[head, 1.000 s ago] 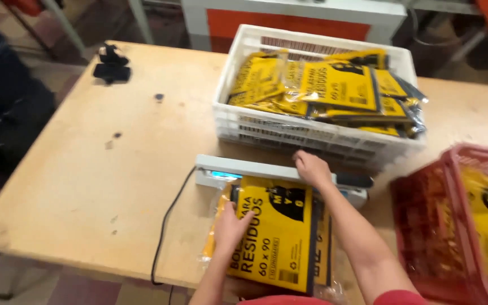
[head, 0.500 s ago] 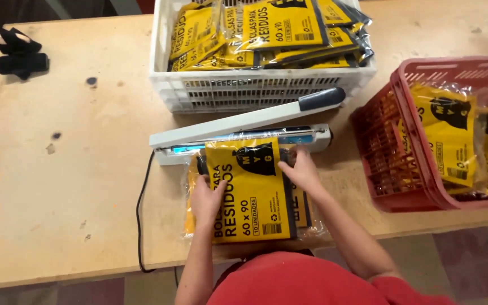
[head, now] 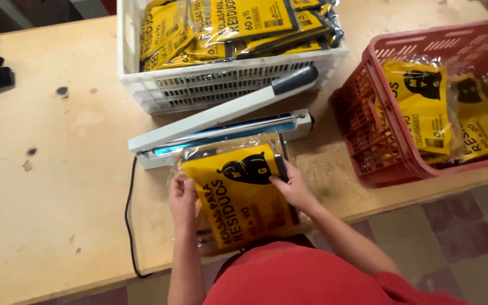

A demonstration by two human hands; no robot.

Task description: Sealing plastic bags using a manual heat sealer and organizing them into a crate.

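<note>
Glossy yellow plastic packet [head: 238,195] gripped at both edges by left hand [head: 183,195], right hand [head: 292,186], fingers closed.

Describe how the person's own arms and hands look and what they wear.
Both forearms are bare, with no gloves, watch or bracelet showing on the left hand or the right hand. The fingers are uncovered; I see no rings, though detail is too soft to be sure. A red short sleeve of a red top shows on the right upper arm.
</note>
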